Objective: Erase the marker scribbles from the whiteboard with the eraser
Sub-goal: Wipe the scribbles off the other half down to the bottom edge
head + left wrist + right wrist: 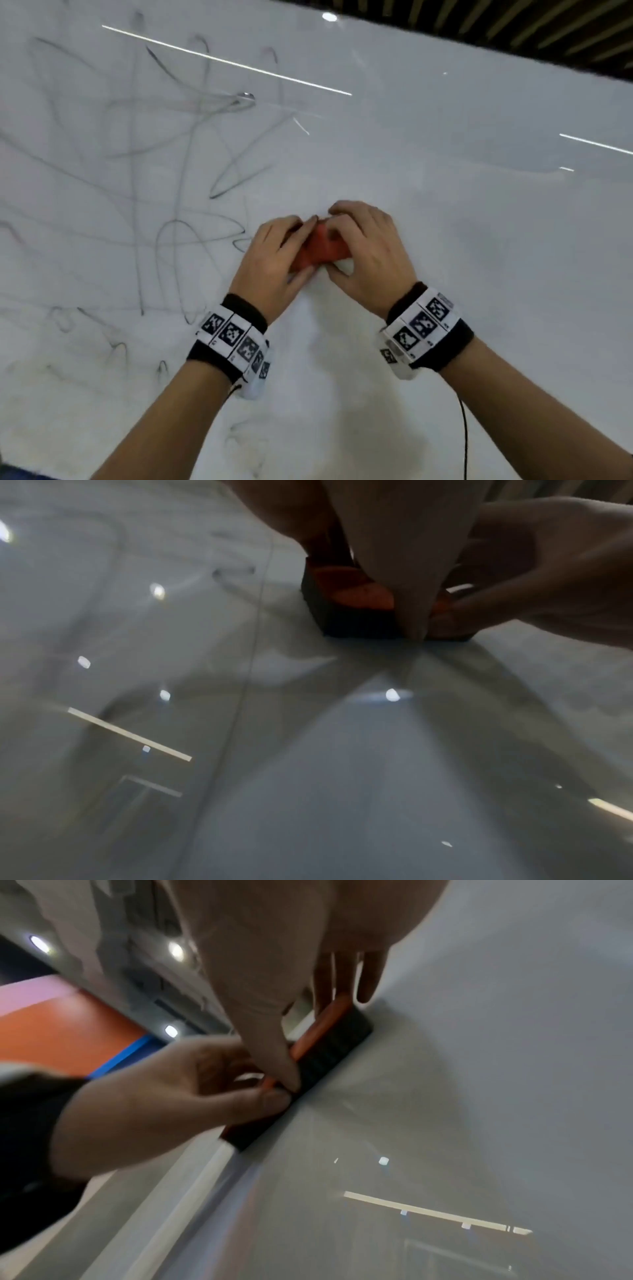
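Hands (274,260) grip eraser (320,248), dark pad (329,1047) (wrist-only)

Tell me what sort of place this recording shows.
Probably an office or meeting room: a large glossy whiteboard covered in marker scribbles, strip lights reflected in it, and a slatted ceiling above. Both hands hold an orange eraser against the board.

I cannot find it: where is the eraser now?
In the head view, the eraser lies on the whiteboard, held between both hands, right of the scribbles.
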